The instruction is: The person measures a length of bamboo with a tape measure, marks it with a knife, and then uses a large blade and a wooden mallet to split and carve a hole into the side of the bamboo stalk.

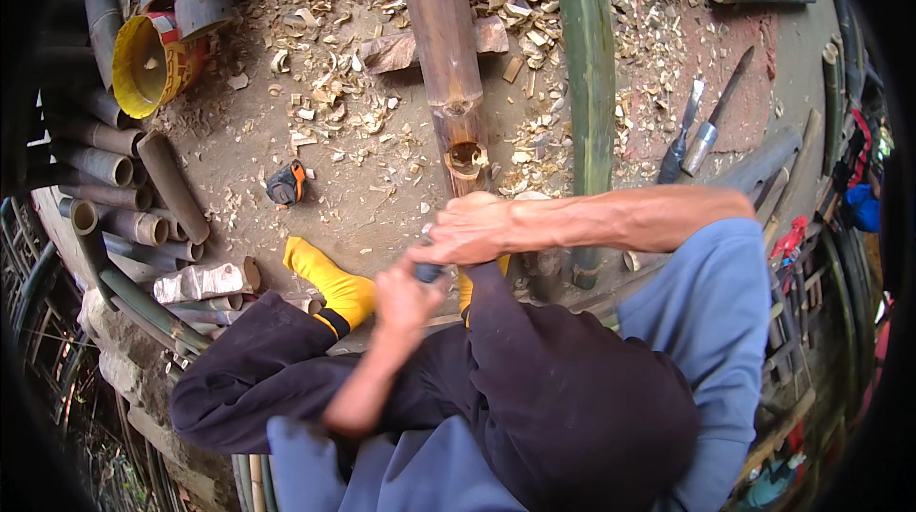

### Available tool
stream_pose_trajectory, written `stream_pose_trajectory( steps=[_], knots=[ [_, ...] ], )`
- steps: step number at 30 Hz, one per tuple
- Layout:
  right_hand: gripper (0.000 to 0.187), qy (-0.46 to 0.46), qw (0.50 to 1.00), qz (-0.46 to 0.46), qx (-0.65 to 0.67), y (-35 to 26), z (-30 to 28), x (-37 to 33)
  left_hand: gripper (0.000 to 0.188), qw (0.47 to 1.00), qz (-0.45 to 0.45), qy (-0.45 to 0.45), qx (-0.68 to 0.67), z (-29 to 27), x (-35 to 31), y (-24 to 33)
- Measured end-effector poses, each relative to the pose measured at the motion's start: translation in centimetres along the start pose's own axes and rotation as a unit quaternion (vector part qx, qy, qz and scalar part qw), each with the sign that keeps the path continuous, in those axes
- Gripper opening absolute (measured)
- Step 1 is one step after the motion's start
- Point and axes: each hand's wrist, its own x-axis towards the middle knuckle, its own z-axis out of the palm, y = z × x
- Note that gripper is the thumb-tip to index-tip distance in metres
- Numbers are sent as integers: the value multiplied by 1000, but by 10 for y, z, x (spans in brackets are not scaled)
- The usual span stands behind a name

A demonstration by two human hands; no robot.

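My right hand (pixel 472 229) is closed in front of the near end of a brown bamboo pole (pixel 439 35). Just below and left of it, my left hand (pixel 405 300) is closed too, slightly smeared by motion. Between the two hands shows a dark, rounded end (pixel 427 271), like part of a tool's handle; the rest of it is hidden by my fingers. The pole has a cut hole (pixel 466 157) with pale, rough edges just beyond my right hand. A short reddish wood block (pixel 391 52) lies crosswise under the pole.
A green bamboo pole (pixel 584 63) lies to the right. Farther right are a chisel (pixel 689 116) and a long-bladed knife (pixel 730 92). A black and orange tape measure (pixel 285 184) sits left. Wood chips (pixel 334 92), a yellow container (pixel 143 63) and cut bamboo pieces (pixel 100 164) lie around.
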Motion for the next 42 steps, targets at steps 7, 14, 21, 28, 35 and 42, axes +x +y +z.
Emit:
stream_pose_trajectory(
  steps=[7, 14, 21, 28, 35, 42],
  knots=[
    [14, -72, 997, 20, -24, -12, 6, 11, 39, 979, -12, 79, -187, 35, -7, -11],
    [31, 336, 921, 195, 28, -4, -21, 37, 19, 952, 257, 39, 161, -119, 88, -1],
    [40, 644, 698, 228, 217, 12, -35, 10, 10, 746, 391, -116, 527, -162, 160, 164],
    [34, 489, 818, 201, 226, 0, -19, 46, 14, 818, 324, -149, 451, -161, 161, 58],
    [23, 39, 992, 85, 79, -2, -13, 19, 34, 997, 11, -74, 19, -40, 34, -21],
    [17, -16, 997, 45, -66, -7, 19, 14, 33, 979, -23, 69, -188, 33, -7, -8]
  ],
)
